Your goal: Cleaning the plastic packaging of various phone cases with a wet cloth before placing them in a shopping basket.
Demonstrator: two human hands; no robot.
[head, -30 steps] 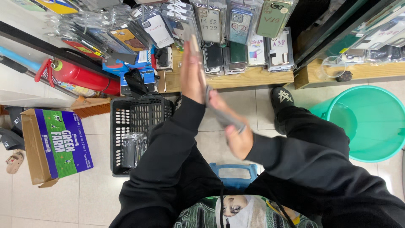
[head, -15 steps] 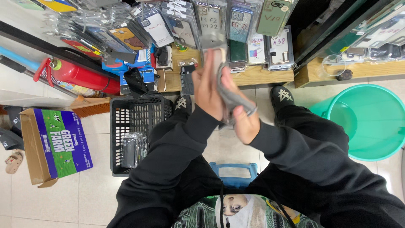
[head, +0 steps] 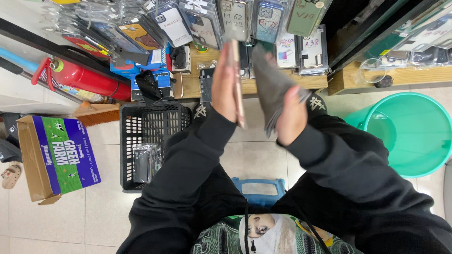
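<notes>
The left hand (head: 225,87) is raised with its grip pressed around a thin, flat phone with a pale gold edge (head: 237,80), held upright and edge-on to the head camera, fingers on the far face and thumb side toward the wrist. Just beside it, the right hand (head: 292,115) has its grip pinching a soft grey cloth (head: 269,89), which is bunched in the fingers and fans upward, close to the phone's right face; whether cloth and phone touch cannot be told. Both arms wear black sleeves (head: 188,160). Beyond the hands hang rows of phone cases in clear plastic packets (head: 207,21), above a low wooden shelf (head: 282,84). Below and to the left of the left hand sits a black plastic lattice basket (head: 132,141) on the tiled floor (head: 254,150), with a clear packet holding a dark case (head: 143,162) lying in it. Farther left are a cardboard box with a green and blue printed face (head: 61,153) and a red fire extinguisher (head: 89,80) lying on its side. Well to the right of the right hand stands a round turquoise plastic tub (head: 419,136). Near the person's body, under the arms, a blue plastic stool edge (head: 259,186) shows.
</notes>
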